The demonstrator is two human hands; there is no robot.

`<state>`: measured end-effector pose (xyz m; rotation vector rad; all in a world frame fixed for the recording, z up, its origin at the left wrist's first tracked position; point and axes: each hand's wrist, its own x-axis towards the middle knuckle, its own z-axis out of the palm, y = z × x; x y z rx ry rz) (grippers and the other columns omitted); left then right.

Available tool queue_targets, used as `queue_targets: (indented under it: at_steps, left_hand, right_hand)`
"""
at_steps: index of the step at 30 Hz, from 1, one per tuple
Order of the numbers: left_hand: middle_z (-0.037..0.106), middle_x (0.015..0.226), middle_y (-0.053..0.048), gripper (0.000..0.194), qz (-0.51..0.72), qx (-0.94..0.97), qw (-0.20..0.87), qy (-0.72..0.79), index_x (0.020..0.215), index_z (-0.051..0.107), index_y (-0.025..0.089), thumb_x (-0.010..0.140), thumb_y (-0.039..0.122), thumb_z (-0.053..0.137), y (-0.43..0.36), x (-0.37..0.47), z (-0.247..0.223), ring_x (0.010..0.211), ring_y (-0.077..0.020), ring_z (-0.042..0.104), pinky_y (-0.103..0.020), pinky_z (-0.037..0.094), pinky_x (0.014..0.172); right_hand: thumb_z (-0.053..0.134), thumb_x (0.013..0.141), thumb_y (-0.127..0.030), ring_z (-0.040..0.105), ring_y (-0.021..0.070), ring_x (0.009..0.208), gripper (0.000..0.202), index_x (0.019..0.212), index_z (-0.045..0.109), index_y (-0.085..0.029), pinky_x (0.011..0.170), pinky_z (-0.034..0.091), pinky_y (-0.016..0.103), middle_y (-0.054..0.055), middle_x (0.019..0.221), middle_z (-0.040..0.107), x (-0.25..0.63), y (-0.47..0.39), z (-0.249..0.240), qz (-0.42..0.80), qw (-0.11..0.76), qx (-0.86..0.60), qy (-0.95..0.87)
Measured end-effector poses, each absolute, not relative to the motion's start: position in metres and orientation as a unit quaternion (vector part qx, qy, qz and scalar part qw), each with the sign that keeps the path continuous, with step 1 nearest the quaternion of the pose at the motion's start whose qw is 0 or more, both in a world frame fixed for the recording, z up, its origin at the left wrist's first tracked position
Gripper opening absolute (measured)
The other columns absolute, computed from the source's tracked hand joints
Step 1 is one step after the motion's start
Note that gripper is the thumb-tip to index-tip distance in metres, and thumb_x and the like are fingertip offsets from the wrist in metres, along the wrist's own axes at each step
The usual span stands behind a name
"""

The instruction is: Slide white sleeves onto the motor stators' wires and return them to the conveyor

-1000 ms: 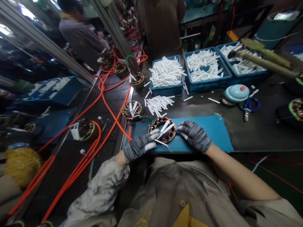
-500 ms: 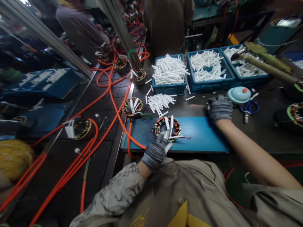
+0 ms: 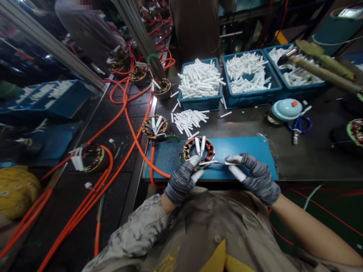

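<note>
On the blue mat [image 3: 249, 151] lies a ring-shaped wound coil [image 3: 210, 149] with white sleeves [image 3: 197, 145] standing up from it. My left hand [image 3: 181, 181], in a grey glove with white fingertips, pinches the coil's near edge by the base of the sleeves. A thin lead partly covered in white runs from there to the right. At its right end my right hand [image 3: 255, 175], gloved alike, holds a thin white sleeve [image 3: 232, 163] between thumb and finger, in line with the lead's tip.
Blue bins [image 3: 201, 102] of white sleeves stand behind a loose sleeve pile [image 3: 189, 120]. Another coil [image 3: 155, 126] and orange hoses [image 3: 133, 132] lie left. A light-blue lidded container [image 3: 286, 109] and blue-handled scissors [image 3: 299, 124] are at right. People stand beyond.
My right hand has come from beside the lidded container down to the lead and now pinches a thin sleeve. My left hand stays at the coil. The view has shifted slightly.
</note>
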<state>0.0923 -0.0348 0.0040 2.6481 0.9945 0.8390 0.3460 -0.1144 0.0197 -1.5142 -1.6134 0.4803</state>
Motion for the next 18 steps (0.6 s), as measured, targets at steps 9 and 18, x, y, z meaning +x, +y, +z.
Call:
queue_targets:
  at_steps: [9,18]
  left_hand:
    - [0.062,0.14,-0.016,0.051,0.226,0.934,0.066,0.269,0.15,0.045,0.014,0.101,0.023,0.05,-0.034,0.093,0.008,0.125,-0.0238,0.065,-0.031,0.06,0.097]
    - [0.065,0.136,-0.017,0.045,0.16,0.948,-0.005,0.276,0.142,0.057,0.015,0.099,0.024,0.053,-0.032,0.096,0.016,0.101,-0.0248,0.076,-0.029,0.064,0.072]
  right_hand:
    - [0.06,0.094,-0.039,0.065,0.0233,0.074,0.025,0.099,0.079,-0.023,0.076,0.052,0.04,0.01,0.079,0.073,0.331,-0.099,0.012,0.317,0.336,-0.609,-0.644]
    - [0.037,0.092,-0.075,0.029,0.0111,0.032,0.066,0.085,0.07,-0.018,0.042,0.04,0.028,-0.01,0.036,0.03,0.303,-0.085,-0.001,0.687,0.386,-0.485,-0.38]
